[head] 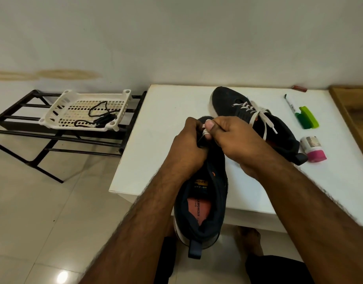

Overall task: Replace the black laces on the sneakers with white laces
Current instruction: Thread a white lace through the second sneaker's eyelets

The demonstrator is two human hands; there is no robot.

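1. Both hands are up at the toe end of the near sneaker [205, 193], which lies heel toward the person and hangs off the front edge of the white surface [156, 140]. That seems a sensible angle, with the eyelets facing up and close in.
2. The left hand [186, 144] curls over the left side of the upper, gripping and bracing the shoe, probably so it doesn't twist.
3. The right hand [227, 136] pinches a white lace [205, 131] between thumb and fingers, right over the front eyelets. It looks like threading is just getting started here. Which eyelet, I can't tell, because the fingers hide it.
4. The second sneaker [256, 119] lies further back on the surface, already carrying white laces with loose ends trailing. So 1 of the 2 shoes appears done.
5. The black laces [98, 115] lie in a white plastic basket [59, 103] on a black metal rack [23, 119], well to the left.
6. On the right of the surface are a pen [288, 104], a green brush [307, 117] and a small pink-capped container [313, 148], all well apart from the hands. Nothing crowds the lacing except the hands' own fingers.
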